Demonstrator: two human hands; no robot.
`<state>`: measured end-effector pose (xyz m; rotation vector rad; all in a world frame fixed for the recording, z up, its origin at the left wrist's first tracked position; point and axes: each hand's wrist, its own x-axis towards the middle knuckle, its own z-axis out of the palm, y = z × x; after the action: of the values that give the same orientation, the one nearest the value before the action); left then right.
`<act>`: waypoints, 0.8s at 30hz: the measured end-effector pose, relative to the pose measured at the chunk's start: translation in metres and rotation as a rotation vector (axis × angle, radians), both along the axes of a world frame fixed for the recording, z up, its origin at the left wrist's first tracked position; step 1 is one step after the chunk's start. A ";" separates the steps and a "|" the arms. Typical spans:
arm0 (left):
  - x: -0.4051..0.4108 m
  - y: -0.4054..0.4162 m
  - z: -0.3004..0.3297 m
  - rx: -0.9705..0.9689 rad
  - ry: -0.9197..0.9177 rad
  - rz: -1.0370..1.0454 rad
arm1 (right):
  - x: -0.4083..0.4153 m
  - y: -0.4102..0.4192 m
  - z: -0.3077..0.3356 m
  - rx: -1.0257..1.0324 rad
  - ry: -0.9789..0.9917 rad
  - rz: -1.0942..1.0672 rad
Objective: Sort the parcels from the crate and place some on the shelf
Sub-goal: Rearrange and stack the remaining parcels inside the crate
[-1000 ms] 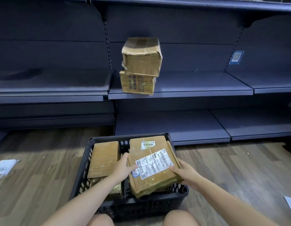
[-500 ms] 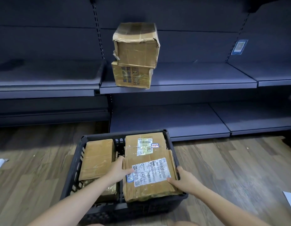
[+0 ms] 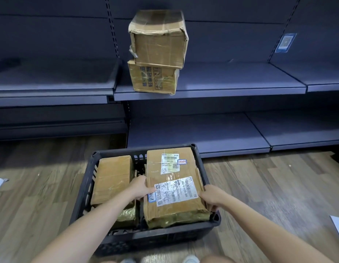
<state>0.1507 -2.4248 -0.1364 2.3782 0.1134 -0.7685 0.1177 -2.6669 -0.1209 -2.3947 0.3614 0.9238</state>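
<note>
Parcel (image 3: pixel 174 202) with the scribbled label lay inside the crate (image 3: pixel 85 188), at its near right corner; your left hand (image 3: pixel 139 188) and right hand (image 3: pixel 212 196) gripped its opposite edges.

I see a black plastic crate (image 3: pixel 83 198) with a slotted lattice wall at lower centre, on a floor (image 3: pixel 269 186) of grey-brown wood-grain planks. The parcels in it are tan cardboard: the nearest parcel (image 3: pixel 176 209) bears a white label with black print and a blue mark; the far parcel (image 3: pixel 171 160) a white label with a red stamp. Upper centre, two brown boxes, the lower box (image 3: pixel 153 78) printed in dark blue, sit on dark blue-grey shelving (image 3: pixel 240 78).
</note>
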 end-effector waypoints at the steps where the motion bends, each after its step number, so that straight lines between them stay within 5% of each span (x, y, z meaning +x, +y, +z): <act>1: -0.003 -0.004 -0.005 0.001 -0.025 -0.009 | -0.002 -0.001 -0.008 0.009 -0.001 0.001; 4: -0.013 -0.009 -0.027 0.028 -0.060 0.040 | -0.015 0.001 -0.031 -0.021 -0.072 0.026; 8: -0.012 -0.013 -0.049 0.068 -0.033 0.094 | -0.011 0.001 -0.042 -0.445 -0.233 0.287; 17: -0.002 -0.014 -0.072 0.110 -0.047 0.029 | -0.004 -0.004 -0.064 -0.601 -0.408 0.489; 24: -0.001 0.001 -0.059 0.210 -0.087 -0.091 | 0.006 0.016 -0.045 -0.607 -0.453 0.451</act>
<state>0.1498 -2.4237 -0.1956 2.6275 0.0521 -0.7241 0.1241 -2.6509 -0.1663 -3.2322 -0.1033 0.4421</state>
